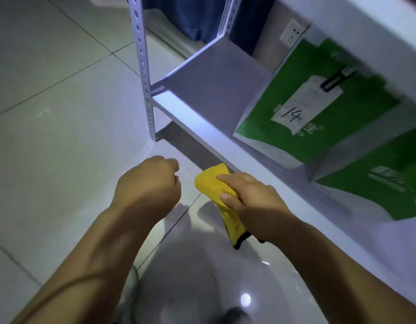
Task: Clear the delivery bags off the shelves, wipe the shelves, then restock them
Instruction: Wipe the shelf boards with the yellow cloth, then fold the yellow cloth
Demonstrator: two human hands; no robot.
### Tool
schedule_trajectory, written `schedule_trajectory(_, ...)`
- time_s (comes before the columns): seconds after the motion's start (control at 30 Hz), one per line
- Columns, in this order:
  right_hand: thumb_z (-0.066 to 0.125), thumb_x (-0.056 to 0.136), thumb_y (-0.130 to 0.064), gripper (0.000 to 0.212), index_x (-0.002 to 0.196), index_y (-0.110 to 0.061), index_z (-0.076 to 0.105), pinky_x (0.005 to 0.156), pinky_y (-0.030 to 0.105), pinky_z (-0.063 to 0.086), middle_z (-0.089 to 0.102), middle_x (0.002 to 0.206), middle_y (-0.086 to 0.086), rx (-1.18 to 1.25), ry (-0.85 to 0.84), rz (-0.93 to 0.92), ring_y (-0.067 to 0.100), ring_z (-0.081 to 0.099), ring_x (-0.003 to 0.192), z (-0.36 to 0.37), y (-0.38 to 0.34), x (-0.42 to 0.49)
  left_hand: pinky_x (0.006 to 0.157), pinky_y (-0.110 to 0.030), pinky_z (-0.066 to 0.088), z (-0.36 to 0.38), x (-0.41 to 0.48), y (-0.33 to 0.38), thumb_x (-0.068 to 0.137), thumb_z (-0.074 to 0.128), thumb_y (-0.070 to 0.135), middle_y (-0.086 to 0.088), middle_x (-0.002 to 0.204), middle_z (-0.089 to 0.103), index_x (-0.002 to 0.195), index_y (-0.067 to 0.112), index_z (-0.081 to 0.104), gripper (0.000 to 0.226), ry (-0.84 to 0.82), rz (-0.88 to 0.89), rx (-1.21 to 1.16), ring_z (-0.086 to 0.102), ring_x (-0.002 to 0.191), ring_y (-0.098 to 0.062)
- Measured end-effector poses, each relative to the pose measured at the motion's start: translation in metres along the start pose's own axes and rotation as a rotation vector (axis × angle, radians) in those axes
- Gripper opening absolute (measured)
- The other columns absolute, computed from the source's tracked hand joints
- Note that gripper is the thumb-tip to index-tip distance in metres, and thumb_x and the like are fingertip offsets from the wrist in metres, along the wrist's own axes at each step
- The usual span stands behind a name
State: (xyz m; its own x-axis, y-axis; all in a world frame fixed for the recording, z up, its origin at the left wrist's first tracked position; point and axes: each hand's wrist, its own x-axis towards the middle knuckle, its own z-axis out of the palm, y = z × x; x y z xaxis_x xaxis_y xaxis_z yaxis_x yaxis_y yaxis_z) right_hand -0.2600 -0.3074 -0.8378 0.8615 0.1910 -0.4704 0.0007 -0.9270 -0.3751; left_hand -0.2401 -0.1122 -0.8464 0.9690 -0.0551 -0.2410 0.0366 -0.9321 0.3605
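- Our right hand [253, 206] grips the yellow cloth [211, 183], thumb and forefinger pinched over its bunched top. The loose tail hangs below the grip, over the floor [62, 136], and could pick up grit there and carry it onto the shelf [211, 90].
- Our left hand [151, 183], just left of the grip, is curled into a fist and, as far as its back lets us judge, holds nothing.
- The bag marked 14 [319, 118] and a second bag [377, 183] stand on the shelf, up and right of the grip. Wiping toward them could shove them or wet the paper slip.
- The bare stretch of shelf lies above the grip. Its metal edge and the holed post [144, 78] could snag the cloth.
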Motion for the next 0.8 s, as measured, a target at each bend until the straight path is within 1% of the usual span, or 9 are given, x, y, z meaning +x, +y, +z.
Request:
schedule_trajectory(0.1, 0.045, 0.095, -0.036, 0.041, 0.136, -0.039, 0.039, 0.106, 0.039, 0.027, 0.038, 0.143, -0.013, 0.095, -0.020, -0.001, 0.012, 0.040, 0.124, -0.035, -0.015, -0.046, 0.071, -0.031, 0.044, -0.044, -0.033, 0.021, 0.090, 0.042, 0.020, -0.003, 0.105, 0.060, 0.105, 0.018, 0.060, 0.024, -0.027, -0.036, -0.014, 0.056, 0.095, -0.026)
schedule_trajectory(0.2, 0.051, 0.092, -0.033, 0.038, 0.130, -0.039, 0.045, 0.104, 0.037, 0.029, 0.043, 0.138, -0.016, 0.151, 0.008, -0.077, 0.006, 0.042, 0.120, -0.073, -0.033, -0.094, 0.077, -0.032, 0.047, -0.095, -0.067, 0.049, 0.092, 0.046, 0.030, 0.001, 0.103, 0.064, 0.102, 0.020, 0.064, 0.023, -0.006, -0.036, -0.230, 0.059, 0.097, -0.023)
schedule_trajectory(0.27, 0.055, 0.090, -0.033, 0.033, 0.122, -0.040, 0.048, 0.095, 0.032, 0.031, 0.050, 0.126, -0.019, 0.182, 0.046, -0.145, -0.008, 0.042, 0.105, -0.099, -0.047, -0.127, 0.083, -0.029, 0.045, -0.131, -0.091, 0.069, 0.090, 0.051, 0.039, 0.006, 0.111, 0.063, 0.113, 0.024, 0.062, 0.029, -0.020, -0.018, -0.396, 0.058, 0.100, -0.016)
schedule_trajectory(0.33, 0.056, 0.084, -0.038, 0.028, 0.108, -0.048, 0.044, 0.083, 0.027, 0.030, 0.050, 0.108, -0.023, 0.204, 0.090, -0.183, -0.017, 0.038, 0.092, -0.124, -0.062, -0.159, 0.081, -0.027, 0.045, -0.164, -0.115, 0.090, 0.087, 0.054, 0.046, 0.013, 0.112, 0.058, 0.118, 0.030, 0.058, 0.035, -0.055, 0.019, -0.475, 0.056, 0.100, -0.009)
schedule_trajectory(0.4, 0.061, 0.082, -0.039, 0.036, 0.096, -0.058, 0.033, 0.079, 0.027, 0.033, 0.045, 0.103, -0.027, 0.245, 0.130, -0.206, -0.011, 0.039, 0.095, -0.150, -0.076, -0.189, 0.072, -0.019, 0.043, -0.196, -0.135, 0.110, 0.084, 0.058, 0.045, 0.016, 0.106, 0.055, 0.114, 0.034, 0.059, 0.032, -0.059, 0.054, -0.510, 0.056, 0.093, -0.004)
schedule_trajectory(0.5, 0.068, 0.080, -0.036, 0.050, 0.090, -0.064, 0.029, 0.080, 0.034, 0.043, 0.049, 0.114, -0.024, 0.248, 0.188, -0.224, 0.014, 0.041, 0.105, -0.183, -0.097, -0.228, 0.061, -0.014, 0.038, -0.240, -0.163, 0.131, 0.080, 0.065, 0.040, 0.015, 0.096, 0.058, 0.105, 0.032, 0.063, 0.027, 0.007, 0.078, -0.518, 0.056, 0.080, 0.000)
schedule_trajectory(0.6, 0.072, 0.077, -0.036, 0.048, 0.100, -0.057, 0.036, 0.087, 0.043, 0.046, 0.054, 0.123, -0.019, 0.277, 0.282, -0.247, 0.016, 0.044, 0.109, -0.212, -0.115, -0.261, 0.056, -0.017, 0.040, -0.279, -0.188, 0.146, 0.076, 0.070, 0.034, 0.014, 0.082, 0.063, 0.084, 0.033, 0.062, 0.011, 0.080, 0.076, -0.587, 0.056, 0.074, -0.001)
schedule_trajectory(0.7, 0.076, 0.071, -0.033, 0.066, 0.126, -0.044, 0.041, 0.093, 0.032, 0.045, 0.052, 0.125, -0.017, 0.309, 0.371, -0.224, 0.008, 0.048, 0.111, -0.229, -0.129, -0.286, 0.055, -0.017, 0.040, -0.311, -0.211, 0.158, 0.077, 0.070, 0.030, 0.014, 0.073, 0.061, 0.074, 0.031, 0.058, 0.013, 0.103, 0.166, -0.633, 0.056, 0.069, -0.002)
schedule_trajectory(0.8, 0.076, 0.071, -0.032, 0.072, 0.131, -0.043, 0.038, 0.093, 0.025, 0.040, 0.048, 0.126, -0.022, 0.347, 0.435, -0.133, 0.002, 0.044, 0.115, -0.233, -0.141, -0.313, 0.063, -0.022, 0.046, -0.333, -0.234, 0.163, 0.080, 0.068, 0.026, 0.013, 0.074, 0.062, 0.073, 0.031, 0.056, 0.014, 0.042, 0.293, -0.605, 0.058, 0.074, -0.007)
